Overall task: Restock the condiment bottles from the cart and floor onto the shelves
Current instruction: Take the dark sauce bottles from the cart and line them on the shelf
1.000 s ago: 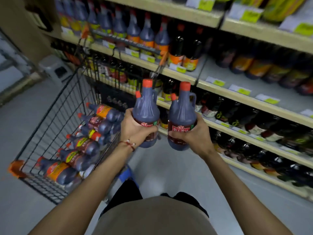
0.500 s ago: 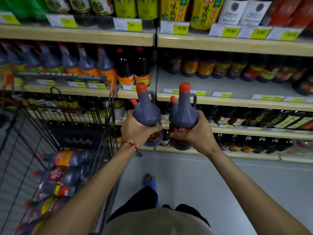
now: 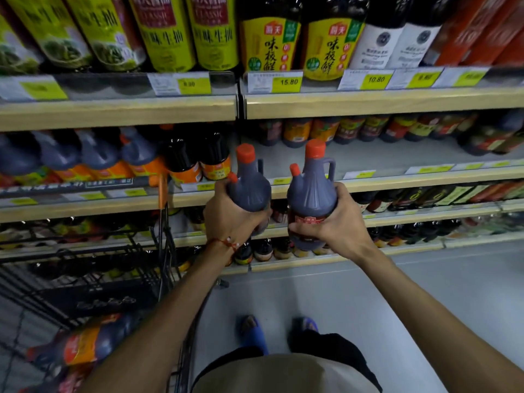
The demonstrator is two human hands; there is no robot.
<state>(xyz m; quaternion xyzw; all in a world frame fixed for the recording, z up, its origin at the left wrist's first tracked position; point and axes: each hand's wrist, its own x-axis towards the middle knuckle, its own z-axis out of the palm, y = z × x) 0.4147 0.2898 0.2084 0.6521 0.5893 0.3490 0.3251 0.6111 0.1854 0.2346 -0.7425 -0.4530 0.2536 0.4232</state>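
I hold two dark jug-shaped condiment bottles with red caps upright in front of the shelves. My left hand (image 3: 229, 217) grips the left bottle (image 3: 251, 185) round its lower body. My right hand (image 3: 337, 222) grips the right bottle (image 3: 312, 191), which shows a red label. Both are raised level with the second shelf (image 3: 397, 181), whose front part is bare just behind them. Similar jugs (image 3: 96, 157) stand in a row on that shelf to the left.
The wire cart (image 3: 158, 251) stands at my left against the shelving, with more bottles (image 3: 88, 344) lying in it. Tall bottles fill the top shelf (image 3: 368, 103). Lower shelves hold small dark bottles. Grey floor and my feet (image 3: 252, 330) are below.
My view has swung up and closer to the shelves. Both hands have lifted their bottles higher, from the lower shelf level up to the second shelf.
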